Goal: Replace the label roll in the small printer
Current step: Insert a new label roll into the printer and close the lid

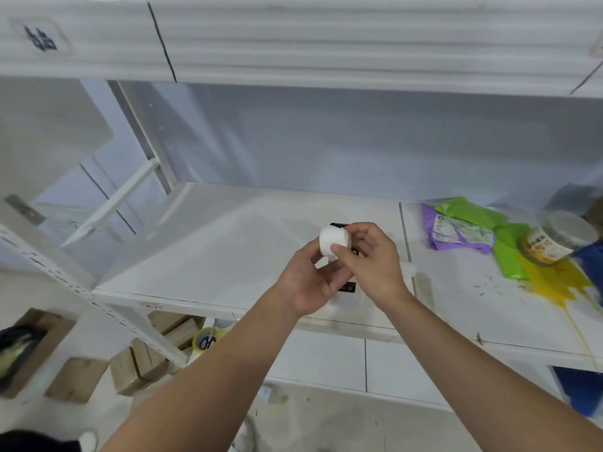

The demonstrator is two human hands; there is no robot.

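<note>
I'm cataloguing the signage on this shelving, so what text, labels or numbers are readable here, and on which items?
Nothing can be read for certain.
Taped label on the upper shelf edge: dark handwritten characters, too blurred to read.
Purple packet: printed white panel, too small to read.
Clear jar: orange-and-white label, print blurred.
Label roll, held in the left hand and right hand: plain white, no print visible.

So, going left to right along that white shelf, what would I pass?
White label roll held in both hands → purple packet → green bag → clear jar lying on its side.
</note>
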